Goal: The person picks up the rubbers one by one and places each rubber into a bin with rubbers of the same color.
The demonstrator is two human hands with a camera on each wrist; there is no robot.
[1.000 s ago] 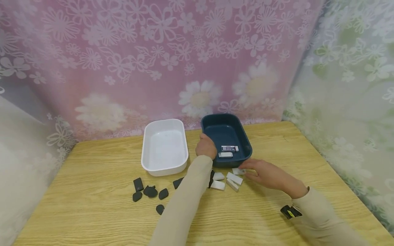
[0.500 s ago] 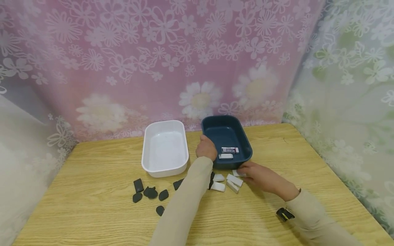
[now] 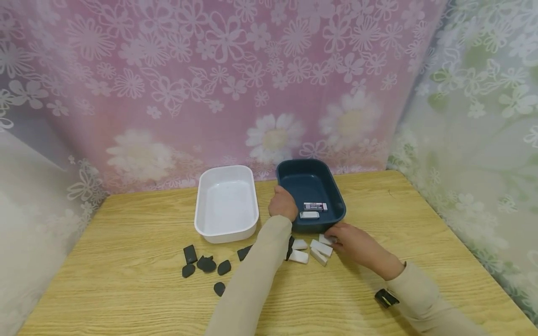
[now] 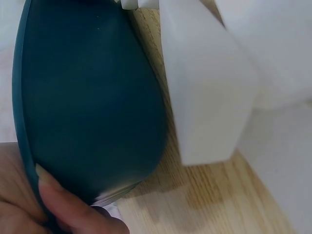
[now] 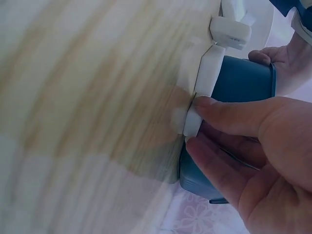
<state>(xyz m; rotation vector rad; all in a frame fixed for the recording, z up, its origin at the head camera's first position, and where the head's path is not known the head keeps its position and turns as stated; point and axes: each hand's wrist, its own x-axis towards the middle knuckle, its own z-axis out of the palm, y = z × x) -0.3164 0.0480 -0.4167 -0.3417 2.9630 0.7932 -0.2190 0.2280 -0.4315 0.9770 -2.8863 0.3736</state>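
My left hand point(image 3: 283, 204) grips the left rim of a dark blue tray point(image 3: 315, 228); in the left wrist view its thumb point(image 4: 73, 207) lies against the tray wall. In front of the tray's right corner, my right hand point(image 3: 362, 248) pinches a white eraser point(image 5: 193, 120) between thumb and fingers, low at the tabletop. Several more white erasers point(image 3: 321, 248) lie just left of that hand, some partly behind the left cuff. Inside the tray are a plain white eraser point(image 3: 309, 215) and one in a printed sleeve point(image 3: 315, 206).
A white tray point(image 3: 226, 237) stands left of the blue one. Several dark flat pieces point(image 3: 206, 264), some rounded and some rectangular, lie on the wooden table point(image 3: 126, 280) before it. Floral curtains point(image 3: 269, 84) hang behind and beside the table.
My right hand has moved slightly left and its fingers have closed on the white eraser by the tray. The left hand stays at the blue tray's rim.
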